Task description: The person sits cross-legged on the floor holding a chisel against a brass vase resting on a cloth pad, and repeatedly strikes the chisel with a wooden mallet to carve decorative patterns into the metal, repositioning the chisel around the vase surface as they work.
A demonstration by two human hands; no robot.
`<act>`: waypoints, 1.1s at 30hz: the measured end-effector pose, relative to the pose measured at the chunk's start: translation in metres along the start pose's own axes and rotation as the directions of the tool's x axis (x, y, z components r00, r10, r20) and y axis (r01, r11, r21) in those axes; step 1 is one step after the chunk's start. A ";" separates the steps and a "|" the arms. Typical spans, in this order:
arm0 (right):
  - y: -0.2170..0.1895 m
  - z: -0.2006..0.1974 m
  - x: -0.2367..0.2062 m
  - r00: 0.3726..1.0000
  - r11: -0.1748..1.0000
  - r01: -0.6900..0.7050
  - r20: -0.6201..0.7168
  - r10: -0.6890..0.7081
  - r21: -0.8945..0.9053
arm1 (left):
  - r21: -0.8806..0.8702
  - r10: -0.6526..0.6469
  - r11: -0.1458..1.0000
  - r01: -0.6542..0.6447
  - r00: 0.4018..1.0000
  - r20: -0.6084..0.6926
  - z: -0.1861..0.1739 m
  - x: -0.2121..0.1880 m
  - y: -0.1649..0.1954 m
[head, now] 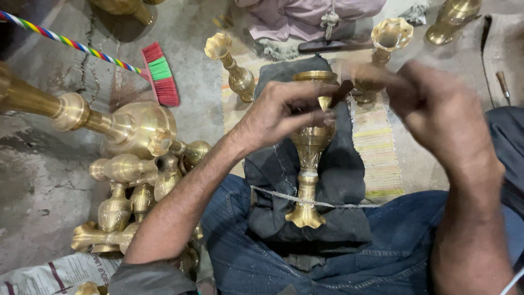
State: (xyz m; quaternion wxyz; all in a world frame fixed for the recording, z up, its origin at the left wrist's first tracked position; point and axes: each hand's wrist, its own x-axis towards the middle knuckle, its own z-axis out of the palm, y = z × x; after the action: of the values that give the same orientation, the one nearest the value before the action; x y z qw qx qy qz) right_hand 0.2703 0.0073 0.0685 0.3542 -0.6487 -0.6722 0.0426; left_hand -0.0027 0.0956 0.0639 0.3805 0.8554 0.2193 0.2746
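A tall engraved brass vase (pixel 308 164) lies on a dark cloth (pixel 344 169) across my lap, its foot toward me and its cup pointing away. My left hand (pixel 281 112) rests over the cup, thumb and fingers pinched on a short dark rod (pixel 342 92) that sticks out past the vase's rim. My right hand (pixel 436 117) hovers just right of the rod. It is blurred by motion, its fingers reach toward the rod's far end, and I cannot tell whether it holds anything.
A heap of brass vases and stems (pixel 131 164) lies on the concrete floor at my left. Two more brass vases (pixel 234 68) (pixel 385 46) stand beyond my lap on a striped mat (pixel 376 147). A red and green brush (pixel 160 74) lies further left. A folded newspaper (pixel 54 273) is by my left knee.
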 end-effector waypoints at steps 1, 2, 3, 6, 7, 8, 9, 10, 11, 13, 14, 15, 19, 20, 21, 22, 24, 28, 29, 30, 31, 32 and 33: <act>0.003 -0.002 -0.001 0.997 0.979 0.073 0.026 -0.070 -0.191 | 0.036 0.035 0.999 -0.034 0.999 -0.003 -0.001 0.000 0.000; 0.004 -0.002 -0.002 0.989 0.918 0.144 0.068 -0.128 -0.369 | 0.070 0.065 0.995 -0.065 0.998 -0.004 -0.001 -0.002 0.000; 0.005 0.000 -0.002 0.998 0.980 0.064 0.021 -0.061 -0.189 | 0.099 0.093 0.991 -0.092 0.996 -0.003 -0.001 -0.003 0.000; 0.006 0.004 -0.002 0.997 0.994 -0.013 -0.077 0.022 0.112 | 0.008 0.009 1.000 -0.009 0.999 -0.039 0.002 -0.004 -0.001; 0.006 0.005 -0.002 0.991 0.998 0.058 -0.126 -0.053 0.030 | 0.011 -0.010 1.000 0.011 0.999 -0.035 0.002 -0.002 -0.002; 0.006 0.006 -0.003 0.977 0.990 0.128 -0.165 -0.135 -0.055 | 0.015 -0.031 0.999 0.032 0.999 -0.036 0.002 0.000 -0.003; 0.006 0.006 -0.004 0.979 0.992 0.119 -0.172 -0.111 0.038 | 0.017 -0.058 0.998 0.059 0.997 -0.045 0.003 0.001 -0.004; 0.005 0.006 -0.004 0.981 0.985 0.110 -0.175 -0.086 0.131 | 0.036 -0.018 0.999 0.020 0.999 -0.043 0.003 0.002 -0.004; 0.005 0.006 -0.005 0.982 0.970 0.095 -0.180 -0.055 0.223 | 0.056 0.023 0.998 -0.021 0.999 -0.032 0.003 0.003 -0.005; 0.005 0.006 -0.005 0.988 0.996 0.070 -0.140 -0.063 0.052 | 0.051 0.067 0.996 -0.067 0.998 -0.004 0.002 0.004 -0.005; 0.005 0.006 -0.005 0.986 0.995 0.087 -0.148 -0.078 0.054 | 0.034 0.077 0.996 -0.077 0.997 0.005 0.001 0.003 -0.004; 0.005 0.006 -0.004 0.983 0.993 0.103 -0.156 -0.093 0.056 | 0.016 0.087 0.996 -0.087 0.996 0.017 0.000 0.003 -0.004; 0.000 0.007 0.000 0.982 0.950 0.113 -0.177 -0.062 0.292 | 0.028 0.086 0.996 -0.086 0.996 0.008 0.001 0.002 -0.001; -0.002 0.007 0.000 0.989 0.945 0.068 -0.145 -0.022 0.320 | 0.063 0.069 0.996 -0.069 0.998 0.008 0.002 0.001 -0.001; -0.003 0.005 0.000 0.984 0.989 0.123 -0.140 -0.112 0.076 | 0.102 0.051 0.993 -0.052 0.999 0.004 0.003 0.001 0.000; -0.004 0.002 0.000 0.973 0.969 0.177 -0.115 -0.198 -0.172 | 0.093 0.065 0.994 -0.065 0.998 -0.001 0.003 0.001 0.000; -0.008 -0.002 -0.002 0.996 0.983 0.048 -0.068 -0.061 -0.176 | 0.068 0.093 0.993 -0.093 0.996 -0.003 0.003 0.000 0.000; -0.015 -0.006 0.000 0.996 0.984 0.078 -0.037 -0.084 -0.158 | 0.093 0.082 0.992 -0.081 0.997 -0.008 0.002 0.000 -0.002; -0.016 -0.007 0.001 0.956 0.890 0.255 -0.038 -0.290 -0.379 | 0.122 0.135 0.984 -0.132 0.991 -0.011 0.001 0.001 -0.002; -0.017 -0.007 0.001 0.970 0.965 0.215 -0.082 -0.229 -0.154 | 0.146 0.182 0.973 -0.178 0.983 -0.014 0.001 0.000 -0.003; -0.018 -0.007 0.001 0.982 0.982 0.170 -0.103 -0.161 0.082 | 0.128 0.131 0.983 -0.128 0.991 -0.012 0.001 0.000 -0.003; -0.018 -0.007 0.001 0.991 0.942 0.117 -0.103 -0.089 0.315 | 0.108 0.077 0.991 -0.076 0.997 -0.008 0.001 -0.002 -0.003; -0.018 -0.006 0.001 0.986 0.986 0.149 -0.080 -0.144 0.069 | 0.087 0.027 0.996 -0.027 1.000 0.001 0.001 -0.002 -0.004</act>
State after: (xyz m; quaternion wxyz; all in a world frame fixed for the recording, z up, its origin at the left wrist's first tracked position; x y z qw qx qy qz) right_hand 0.2589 0.0027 0.0827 0.4051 -0.5850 -0.7024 0.0174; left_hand -0.0036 0.0963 0.0597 0.3392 0.8741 0.2192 0.2698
